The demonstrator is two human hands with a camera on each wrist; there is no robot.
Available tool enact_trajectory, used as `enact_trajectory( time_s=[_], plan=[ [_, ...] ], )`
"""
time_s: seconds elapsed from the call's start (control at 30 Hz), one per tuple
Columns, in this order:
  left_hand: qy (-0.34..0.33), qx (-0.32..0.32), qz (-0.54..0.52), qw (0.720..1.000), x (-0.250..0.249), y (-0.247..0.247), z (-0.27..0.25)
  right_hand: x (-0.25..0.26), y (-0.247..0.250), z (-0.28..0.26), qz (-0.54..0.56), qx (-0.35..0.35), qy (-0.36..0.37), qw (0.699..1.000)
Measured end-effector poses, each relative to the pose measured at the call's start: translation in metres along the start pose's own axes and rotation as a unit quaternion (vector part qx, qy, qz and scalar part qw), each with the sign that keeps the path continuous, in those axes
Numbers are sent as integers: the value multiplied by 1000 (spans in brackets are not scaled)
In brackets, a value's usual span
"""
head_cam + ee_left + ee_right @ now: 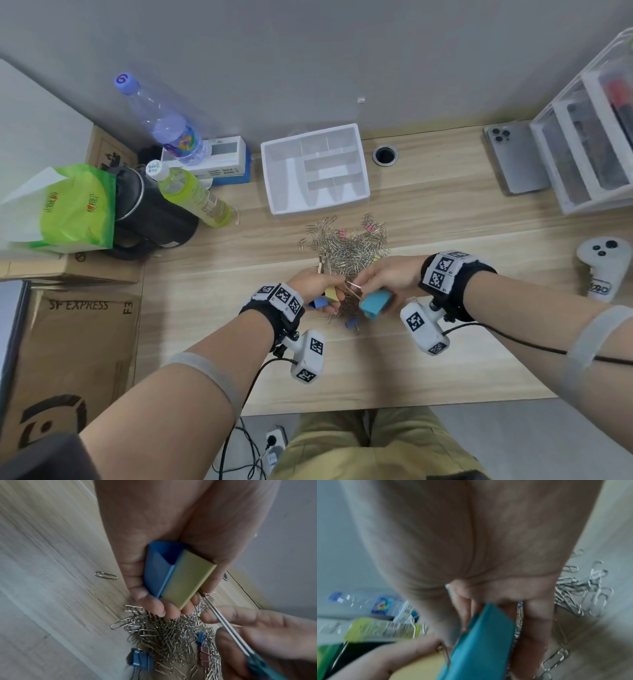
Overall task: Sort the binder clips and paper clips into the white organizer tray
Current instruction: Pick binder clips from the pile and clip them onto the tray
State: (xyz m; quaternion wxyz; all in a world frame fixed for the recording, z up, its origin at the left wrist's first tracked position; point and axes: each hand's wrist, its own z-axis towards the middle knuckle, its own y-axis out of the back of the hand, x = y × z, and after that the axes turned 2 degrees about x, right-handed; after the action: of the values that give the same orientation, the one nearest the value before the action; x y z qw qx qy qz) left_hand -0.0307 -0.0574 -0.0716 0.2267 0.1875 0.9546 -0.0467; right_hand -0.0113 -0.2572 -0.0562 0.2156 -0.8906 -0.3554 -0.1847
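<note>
My left hand (320,291) grips two large binder clips, a blue one (157,572) and a yellow one (187,580), over the near edge of a heap of silver paper clips (347,246). My right hand (380,281) holds a large teal binder clip (375,303) and pinches its wire handle (223,620) close to the left hand. The teal clip (481,642) fills the blurred right wrist view. Small blue binder clips (141,660) and a pink one (205,655) lie in the heap. The white organizer tray (274,178) stands beyond the heap, its compartments bare.
Two bottles (191,195), a black bag (150,212) and a green packet (78,205) crowd the left of the desk. A cable hole (385,155), a phone (517,157) and white drawers (582,150) sit at the right, with a white controller (604,270) nearer.
</note>
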Motion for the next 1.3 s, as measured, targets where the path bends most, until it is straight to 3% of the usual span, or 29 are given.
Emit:
enact_trajectory(
  time_s=[0.13, 0.3, 0.47, 0.6, 0.83, 1.0, 1.3],
  plan=[
    [7, -42, -5, 999, -4, 4, 3, 2, 6, 4, -87, -42, -3, 995],
    [31, -44, 46, 997, -4, 8, 4, 2, 17, 0, -141, -66, 8, 988],
    [17, -33, 55, 998, -8, 7, 4, 4, 19, -5, -78, -24, 33, 996],
    [-9, -18, 16, 1000, -19, 10, 0, 13, 22, -2, -92, -40, 48, 994],
    [-44, -20, -47, 998, -42, 27, -9, 37, 29, -6, -167, -135, 78, 974],
    [-66, -97, 112, 987, -74, 38, -15, 62, 47, -15, -209, -220, 114, 946],
    [-142, -139, 184, 963, -143, 66, 1, 121, 99, -10, -132, -345, 187, 910]
  ],
)
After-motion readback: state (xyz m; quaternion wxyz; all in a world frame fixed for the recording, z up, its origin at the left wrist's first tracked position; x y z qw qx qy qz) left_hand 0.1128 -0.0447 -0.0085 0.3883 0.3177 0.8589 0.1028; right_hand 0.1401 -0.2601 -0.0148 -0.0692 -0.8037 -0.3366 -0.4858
